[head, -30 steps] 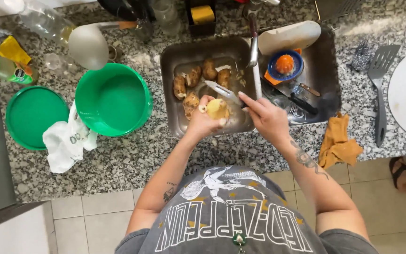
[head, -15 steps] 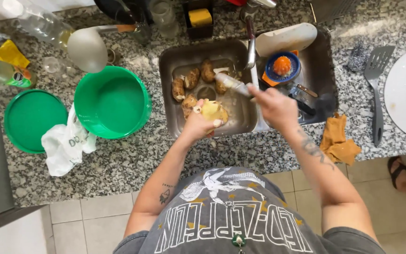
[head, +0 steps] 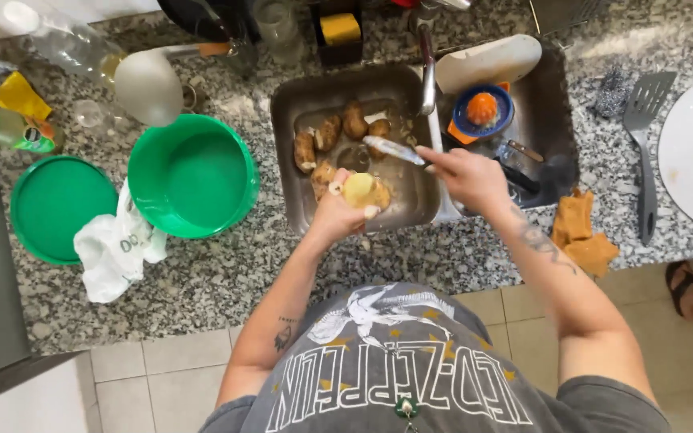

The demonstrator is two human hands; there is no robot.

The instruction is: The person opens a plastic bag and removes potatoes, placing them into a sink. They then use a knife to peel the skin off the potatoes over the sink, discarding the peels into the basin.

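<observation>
left grip [head: 338, 212]: closed round half-peeled potato [head: 360, 191], frame centre
right grip [head: 467, 172]: clamped on knife [head: 393, 149]
tip: shallow strokes, thumb clear

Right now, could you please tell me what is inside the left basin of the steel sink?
Inside the left steel sink basin lie several unpeeled brown potatoes. The left hand holds a pale peeled potato over it, hiding part of the floor; the right hand holds a knife.

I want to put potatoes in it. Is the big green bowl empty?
Empty. The green bowl stands upright on the counter, and only its bare green inside shows, with nothing lying in it.
</observation>
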